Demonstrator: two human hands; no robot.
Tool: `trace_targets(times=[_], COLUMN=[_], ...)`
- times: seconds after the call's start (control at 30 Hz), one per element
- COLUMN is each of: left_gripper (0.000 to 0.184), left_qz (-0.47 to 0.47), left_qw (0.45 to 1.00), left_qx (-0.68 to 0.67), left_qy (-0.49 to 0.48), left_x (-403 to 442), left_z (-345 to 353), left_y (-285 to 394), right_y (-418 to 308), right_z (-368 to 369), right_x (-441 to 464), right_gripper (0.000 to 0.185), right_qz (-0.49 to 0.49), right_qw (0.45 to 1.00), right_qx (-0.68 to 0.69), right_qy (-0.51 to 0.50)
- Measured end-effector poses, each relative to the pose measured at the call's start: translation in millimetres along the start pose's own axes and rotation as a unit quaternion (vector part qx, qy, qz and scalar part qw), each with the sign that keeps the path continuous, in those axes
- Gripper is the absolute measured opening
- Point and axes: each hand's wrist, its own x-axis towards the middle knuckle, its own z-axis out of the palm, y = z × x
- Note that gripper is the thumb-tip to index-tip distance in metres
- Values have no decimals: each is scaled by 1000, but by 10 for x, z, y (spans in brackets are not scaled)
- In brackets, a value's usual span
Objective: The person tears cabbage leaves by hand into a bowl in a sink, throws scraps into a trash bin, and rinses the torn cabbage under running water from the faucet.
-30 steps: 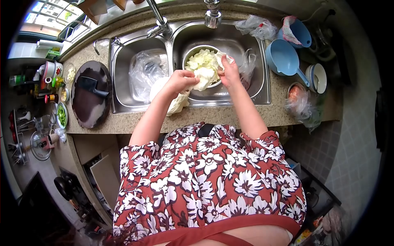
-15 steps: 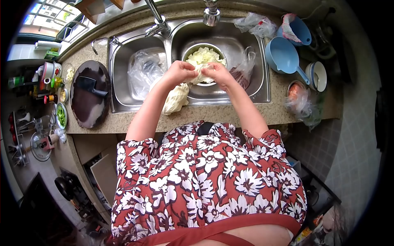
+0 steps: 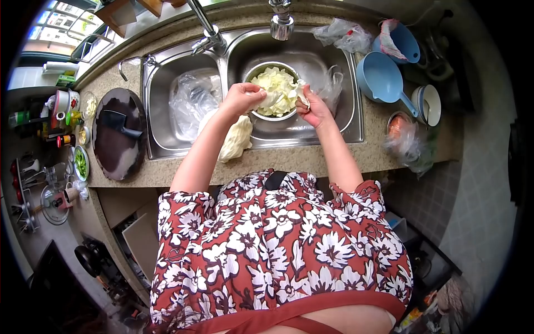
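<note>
A metal bowl [image 3: 275, 118] in the right sink basin holds a heap of pale torn cabbage pieces [image 3: 278, 89]. Above the bowl's left side, my left hand [image 3: 243, 99] pinches a piece of cabbage leaf [image 3: 270, 99] between its fingertips. My right hand [image 3: 315, 109] is closed on another cabbage leaf piece [image 3: 302, 94] at the bowl's right edge. The two hands are apart. A larger piece of cabbage [image 3: 237, 139] rests on the front rim of the sink, partly behind my left forearm.
Clear plastic bags lie in the left basin [image 3: 192, 103] and right basin [image 3: 332, 89]. A dark board [image 3: 118, 150] with a cleaver [image 3: 119, 123] lies left. Right stand a blue strainer [image 3: 380, 78], a white bowl [image 3: 431, 106] and bagged orange food [image 3: 397, 125]. The faucet [image 3: 282, 26] hangs above.
My hands were together over the bowl half a second ago; now they are apart, the right one farther right with a leaf piece. The view has shifted slightly.
</note>
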Motion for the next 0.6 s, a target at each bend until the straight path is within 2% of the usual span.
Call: trace_targets(times=[0.07, 0.13, 0.2, 0.27, 0.33, 0.37, 0.4, 0.43, 0.47, 0.5, 0.53, 0.6], left_gripper=[28, 30, 37, 44, 48, 57, 62, 63, 64, 63, 59, 50], left_qz=[7, -8, -26, -31, -41, 4, 19, 13, 6, -2, 11, -38], left_qw=[1000, 1000, 999, 998, 999, 997, 992, 987, 982, 974, 975, 988], left_qx=[-14, -6, 48, 51, 24, 65, 127, 158, 188, 228, 223, 150], left_qy=[-1, -6, -3, -11, -14, -29, -14, -8, -3, -9, 9, -15], left_x=[114, 261, 396, 530, 668, 785, 878, 863, 832, 882, 865, 823], left_z=[57, 74, 106, 141, 208, 208, 204, 207, 213, 193, 204, 169], left_y=[10, 6, -14, -34, -151, -285, -421, -399, -377, -436, -465, -393], right_y=[55, 85, 141, 150, 137, 181, 255, 383, 455, 473, 542, 586], right_z=[66, 104, 157, 41, 67, 96, -57, -358, -527, -498, -432, -312], right_x=[26, 120, 246, 428, 503, 577, 709, 907, 1026, 1028, 998, 879], right_gripper=[22, 25, 25, 26, 36, 45, 45, 45, 45, 56, 56, 64], right_qz=[16, 10, -27, -40, -10, -21, -21, -129, -227, -172, -170, -106], right_qw=[992, 989, 963, 963, 923, 901, 902, 782, 613, 638, 598, 525], right_qx=[-78, -112, -192, -197, -327, -359, -359, -552, -710, -703, -737, -814], right_qy=[92, 95, 189, 178, 202, 240, 240, 258, 262, 262, 264, 224])
